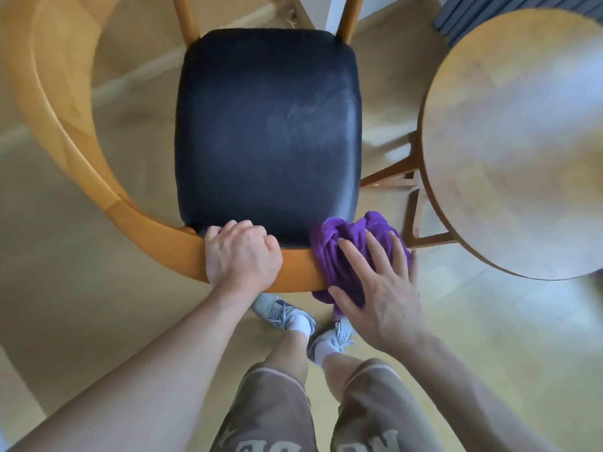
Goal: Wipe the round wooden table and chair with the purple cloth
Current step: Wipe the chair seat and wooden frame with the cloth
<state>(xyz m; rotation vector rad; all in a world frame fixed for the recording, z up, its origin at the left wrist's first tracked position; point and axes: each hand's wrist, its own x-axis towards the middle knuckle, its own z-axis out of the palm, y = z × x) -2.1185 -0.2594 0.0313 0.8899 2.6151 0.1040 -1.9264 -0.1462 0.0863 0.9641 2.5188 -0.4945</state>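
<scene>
Our left hand grips the curved wooden chair rail; our flat-fingered right hand presses the bunched purple cloth onto its end. Next, likely along the rail.

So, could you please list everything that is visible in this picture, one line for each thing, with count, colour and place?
chair: one, light wooden curved frame, centre and left
seat: one, black padded, middle of the chair
table: one, round, light wood, right side
cloth: one, purple, bunched on the near right end of the chair rail
floor: pale yellowish, under everything
grey ribbed thing: one, top right behind the table; cannot tell what it is
shoes: two, light blue-grey, on the floor below the rail
shorts: brown, bottom centre
left hand: grips the chair rail
right hand: fingers spread, presses the cloth
</scene>
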